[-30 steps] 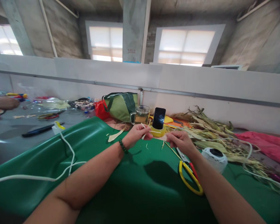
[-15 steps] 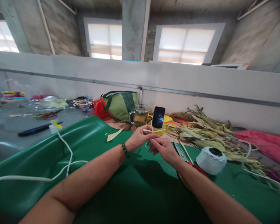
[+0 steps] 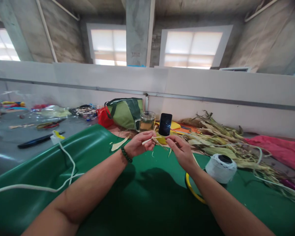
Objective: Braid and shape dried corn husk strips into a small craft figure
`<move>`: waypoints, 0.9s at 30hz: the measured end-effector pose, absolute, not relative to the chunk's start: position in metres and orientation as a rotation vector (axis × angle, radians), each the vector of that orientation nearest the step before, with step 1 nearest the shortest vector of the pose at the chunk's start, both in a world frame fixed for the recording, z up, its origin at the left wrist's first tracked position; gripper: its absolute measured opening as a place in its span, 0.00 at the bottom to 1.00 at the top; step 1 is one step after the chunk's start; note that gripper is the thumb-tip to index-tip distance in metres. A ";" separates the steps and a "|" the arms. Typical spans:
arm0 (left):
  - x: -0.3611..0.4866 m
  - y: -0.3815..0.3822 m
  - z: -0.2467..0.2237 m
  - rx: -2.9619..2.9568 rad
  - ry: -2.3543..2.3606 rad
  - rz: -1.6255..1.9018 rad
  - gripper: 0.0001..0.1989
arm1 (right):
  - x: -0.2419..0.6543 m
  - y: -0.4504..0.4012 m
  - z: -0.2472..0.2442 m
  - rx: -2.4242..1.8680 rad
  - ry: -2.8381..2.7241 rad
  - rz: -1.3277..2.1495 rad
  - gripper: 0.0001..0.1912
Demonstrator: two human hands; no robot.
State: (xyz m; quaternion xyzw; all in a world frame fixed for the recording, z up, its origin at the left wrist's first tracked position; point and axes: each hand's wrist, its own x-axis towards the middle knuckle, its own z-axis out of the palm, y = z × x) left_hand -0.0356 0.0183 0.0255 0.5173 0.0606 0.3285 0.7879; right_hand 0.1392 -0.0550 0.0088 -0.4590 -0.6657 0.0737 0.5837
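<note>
- Green mat [image 3: 147,203]: it covers the surface before you, its left side raised in folds.
- Scissors [image 3: 195,190]: a yellow handle loop shows on the right half of the mat, partly hidden by your right forearm.
- White cable [image 3: 27,187]: crosses the mat's left side.
- White spool [image 3: 221,170]: on the mat, towards its far right corner, just beside your right forearm.
- Your right hand [image 3: 183,149]: thumb and fingers drawn narrow, tips near the strips; whether they grip a strand, you cannot tell from this view.
- Your left hand [image 3: 141,143]: pinching the pale strips [image 3: 147,141], which cross at your fingertips, held above the mat near its far edge.
- Husk piece [image 3: 120,143]: flat by the mat's far edge, left of your left hand.
- Yellow tape roll [image 3: 161,140]: beyond the strips, the phone [image 3: 165,124] upright at it.
- Husk pile [image 3: 216,131]: beyond the mat's far right corner.
- Glass mug [image 3: 147,124]: beyond the far edge, beside the green bag [image 3: 125,113].
</note>
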 end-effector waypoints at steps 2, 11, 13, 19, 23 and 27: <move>-0.034 0.017 0.021 1.166 0.114 0.653 0.11 | 0.135 -0.055 0.009 -1.024 -1.633 0.255 0.11; -0.029 0.013 0.017 1.204 0.239 0.613 0.18 | 0.133 -0.054 0.002 -0.979 -1.686 0.183 0.08; -0.029 0.013 0.017 1.211 0.263 0.625 0.20 | 0.135 -0.053 0.002 -0.983 -1.686 0.126 0.08; -0.030 0.014 0.016 1.235 0.266 0.708 0.17 | 0.133 -0.058 0.005 -0.929 -1.712 -0.120 0.07; -0.034 0.014 0.019 1.286 0.206 0.651 0.17 | 0.131 -0.063 0.009 -0.845 -1.771 -0.284 0.06; -0.037 0.014 0.023 1.380 0.231 0.667 0.20 | 0.132 -0.068 0.013 -0.787 -1.821 -0.395 0.05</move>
